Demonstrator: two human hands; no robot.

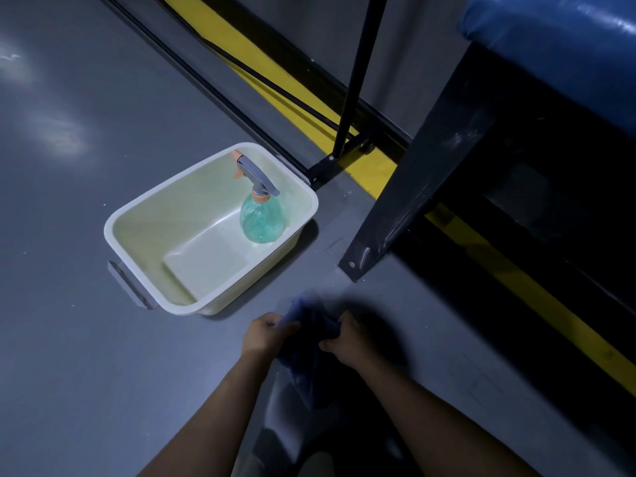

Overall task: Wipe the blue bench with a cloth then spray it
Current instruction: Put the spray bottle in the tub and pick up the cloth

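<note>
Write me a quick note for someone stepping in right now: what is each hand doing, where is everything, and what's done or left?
Left hand and right hand: both grip the dark blue cloth, bunched between them above the grey floor.
Spray bottle: standing upright in the pale tub on the floor, untouched.
Blue bench: upper right, away from the cloth.
Done: cloth is in hand.
Left: wipe the bench, then take the bottle and spray it.

scene dim overall, cool cast. soft glare patches on the grey floor (58, 132) at far left; sharper highlights on the blue bench (564, 39) padding at far right. deep shadow under the bench. both hands and the cloth (309, 335) motion-blurred. straight lines bow near the edges.
</note>
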